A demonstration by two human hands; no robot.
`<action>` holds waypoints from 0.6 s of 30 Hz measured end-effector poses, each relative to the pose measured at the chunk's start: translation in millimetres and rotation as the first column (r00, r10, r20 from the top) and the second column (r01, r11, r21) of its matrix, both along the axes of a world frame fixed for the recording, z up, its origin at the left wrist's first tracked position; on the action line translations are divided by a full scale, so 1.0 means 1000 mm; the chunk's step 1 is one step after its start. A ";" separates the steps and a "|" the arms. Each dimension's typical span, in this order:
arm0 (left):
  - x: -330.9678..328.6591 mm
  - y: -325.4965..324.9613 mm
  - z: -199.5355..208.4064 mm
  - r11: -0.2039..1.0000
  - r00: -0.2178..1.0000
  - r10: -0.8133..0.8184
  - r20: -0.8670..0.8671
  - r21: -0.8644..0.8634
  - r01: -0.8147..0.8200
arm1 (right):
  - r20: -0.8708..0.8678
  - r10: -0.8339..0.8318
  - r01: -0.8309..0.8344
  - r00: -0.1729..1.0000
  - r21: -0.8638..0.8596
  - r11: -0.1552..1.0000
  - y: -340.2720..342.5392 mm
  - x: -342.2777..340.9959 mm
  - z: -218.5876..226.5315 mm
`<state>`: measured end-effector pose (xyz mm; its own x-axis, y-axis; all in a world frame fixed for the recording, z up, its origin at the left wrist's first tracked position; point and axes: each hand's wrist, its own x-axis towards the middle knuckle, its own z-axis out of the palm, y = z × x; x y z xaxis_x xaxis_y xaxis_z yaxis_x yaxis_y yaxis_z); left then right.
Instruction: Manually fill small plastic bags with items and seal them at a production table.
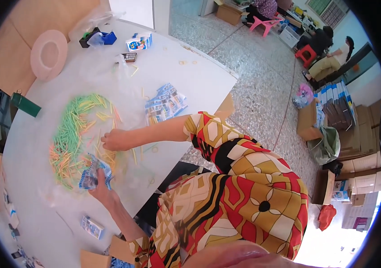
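A ring-shaped heap of thin green, yellow and orange sticks point(72, 127) is spread over the white table point(34, 178). My left hand point(102, 187) is closed on a small blue-and-white printed plastic bag point(93, 173) at the heap's near side. My right hand point(115, 140) reaches across to the inner right side of the heap, fingers pinched together beside some yellow and orange sticks. What those fingertips hold, if anything, is too small to tell. Right of the heap lies a stack of similar printed bags point(166, 103).
Tape dispensers point(97, 39), a small printed box point(139, 43), a calculator point(129, 57) and a pink hat point(48, 55) sit at the table's far side. A green metal object point(26, 103) stands at the left. Another printed pack point(92, 227) lies nearer me. People sit beyond, near cartons point(310, 120).
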<state>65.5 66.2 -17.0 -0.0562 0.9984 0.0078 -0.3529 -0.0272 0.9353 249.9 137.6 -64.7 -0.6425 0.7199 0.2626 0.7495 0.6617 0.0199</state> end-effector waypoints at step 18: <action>-0.010 0.003 -0.012 0.999 0.999 -0.040 -0.015 -0.034 0.039 | -0.287 -0.072 0.022 0.955 -0.173 0.985 0.005 0.012 0.019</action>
<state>55.8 68.7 -29.0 -0.0168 0.9995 -0.0251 -0.3385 0.0179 0.9408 262.2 142.5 -45.4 -0.5205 0.7966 0.3074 0.7362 0.6011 -0.3109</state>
